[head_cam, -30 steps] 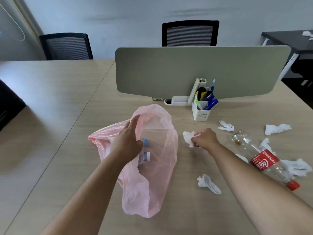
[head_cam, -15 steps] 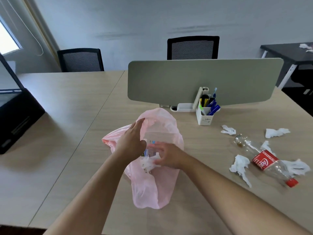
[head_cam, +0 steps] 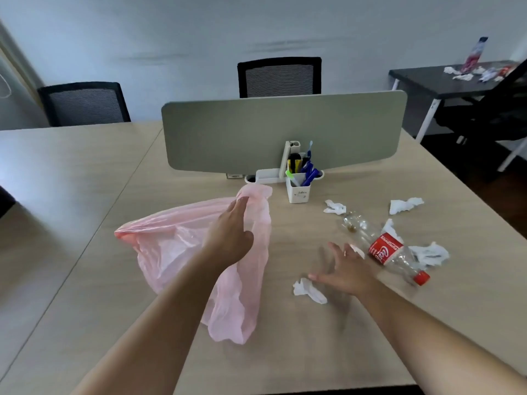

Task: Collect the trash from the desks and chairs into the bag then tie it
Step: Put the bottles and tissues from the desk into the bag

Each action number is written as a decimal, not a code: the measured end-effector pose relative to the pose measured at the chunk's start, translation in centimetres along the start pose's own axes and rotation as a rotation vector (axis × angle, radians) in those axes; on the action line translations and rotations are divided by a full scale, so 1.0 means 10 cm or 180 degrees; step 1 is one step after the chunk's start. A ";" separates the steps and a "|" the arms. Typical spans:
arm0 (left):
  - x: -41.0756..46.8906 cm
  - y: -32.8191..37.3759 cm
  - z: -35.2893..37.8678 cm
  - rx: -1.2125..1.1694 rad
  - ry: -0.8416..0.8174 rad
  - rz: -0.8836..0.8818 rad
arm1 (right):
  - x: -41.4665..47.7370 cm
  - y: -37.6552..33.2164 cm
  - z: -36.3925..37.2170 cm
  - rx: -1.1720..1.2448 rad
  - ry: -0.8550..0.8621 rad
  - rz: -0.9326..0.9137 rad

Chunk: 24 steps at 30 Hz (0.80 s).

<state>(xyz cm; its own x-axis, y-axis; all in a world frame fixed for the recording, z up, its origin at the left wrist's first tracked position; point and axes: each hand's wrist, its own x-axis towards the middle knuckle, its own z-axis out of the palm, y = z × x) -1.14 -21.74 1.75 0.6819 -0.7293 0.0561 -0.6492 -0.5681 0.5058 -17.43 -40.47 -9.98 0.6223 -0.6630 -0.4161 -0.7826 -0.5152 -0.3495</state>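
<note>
Pink bag [head_cam: 171, 243] gripped by left hand [head_cam: 228, 238]; blurred right hand [head_cam: 345, 272] spreads empty fingers [head_cam: 343, 252].

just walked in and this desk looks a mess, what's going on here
A person is clearing trash off the wooden desk into a pink plastic bag. The left hand holds the bag up by its rim. The right hand is open, fingers spread, over the desk between a crumpled tissue and a Coca-Cola bottle lying on its side. Several more tissues are not yet bagged.

Red bottle label [head_cam: 385, 248] — Coca-Cola script
</note>
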 end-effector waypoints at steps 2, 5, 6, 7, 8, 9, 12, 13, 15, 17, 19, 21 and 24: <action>0.06 0.14 0.04 0.0023 -0.0013 0.0081 | 0.00 0.03 0.03 -0.0200 -0.0040 0.0064; 0.13 0.35 0.06 -0.0008 0.0028 0.0165 | 0.01 0.01 0.11 -0.0249 -0.0093 -0.0075; 0.14 0.40 0.06 -0.0034 0.0059 0.0181 | -0.01 -0.03 0.15 -0.0278 -0.0091 -0.0196; 0.16 0.45 0.06 -0.0065 0.0084 0.0201 | -0.02 -0.06 0.19 -0.0350 -0.0064 -0.0316; 0.17 0.49 0.06 -0.0086 0.0108 0.0221 | -0.04 -0.09 0.23 -0.0475 -0.0010 -0.0423; 0.19 0.52 0.05 -0.0097 0.0131 0.0235 | -0.06 -0.12 0.27 -0.0661 0.0086 -0.0533; 0.18 0.47 -0.05 -0.0001 0.0178 0.0246 | -0.10 -0.11 0.36 -0.1173 0.0452 -0.0731; 0.17 0.41 -0.10 0.0055 0.0191 0.0215 | -0.10 -0.08 0.38 -0.1219 0.0457 -0.0713; 0.13 0.28 -0.17 0.0148 0.0210 0.0091 | -0.07 -0.01 0.38 -0.0984 0.0253 -0.0542; 0.07 0.15 -0.21 0.0208 0.0216 -0.0050 | -0.02 0.05 0.37 -0.0692 0.0119 -0.0467; 0.00 0.06 -0.22 0.0220 0.0197 -0.0164 | 0.01 0.06 0.37 -0.0515 0.0181 -0.0614; -0.07 0.00 -0.21 0.0241 0.0102 -0.0287 | 0.02 0.06 0.36 -0.0274 0.0232 -0.0744; -0.15 -0.12 -0.23 0.0278 0.0004 -0.0421 | -0.01 -0.02 0.23 0.0111 0.0342 -0.0904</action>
<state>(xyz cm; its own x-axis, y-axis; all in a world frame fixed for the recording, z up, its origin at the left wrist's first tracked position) -0.57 -19.10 3.08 0.7639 -0.6453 -0.0049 -0.5804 -0.6903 0.4319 -17.34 -39.07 -11.78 0.8093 -0.5497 -0.2070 -0.5752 -0.6705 -0.4685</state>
